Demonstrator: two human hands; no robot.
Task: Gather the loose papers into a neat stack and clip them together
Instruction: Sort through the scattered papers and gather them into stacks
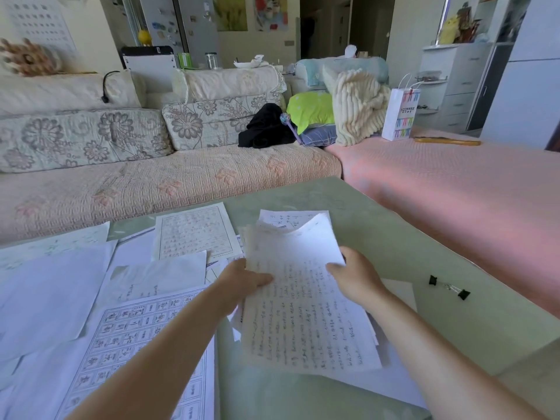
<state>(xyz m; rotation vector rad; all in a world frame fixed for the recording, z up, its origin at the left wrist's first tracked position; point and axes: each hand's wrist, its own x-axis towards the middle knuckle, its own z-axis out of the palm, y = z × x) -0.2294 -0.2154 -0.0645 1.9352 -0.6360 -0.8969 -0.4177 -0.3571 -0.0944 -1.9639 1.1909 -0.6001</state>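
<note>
Both hands pinch the gathered sheets [303,298] by their side edges, the left hand [242,283] and right hand [354,280] lifting them above the green table [394,237]. Gathering looks about half done: loose papers [121,298] lie scattered to the left, and the binder clips [448,287] wait untouched on the right.

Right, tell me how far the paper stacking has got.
Done: several sheets are gathered into a bundle, edges not yet even. In hand: the left hand and right hand grip that bundle by its sides above the table. Left: many loose papers lie spread on the table's left side, and the black binder clips lie untouched to the right.
</note>
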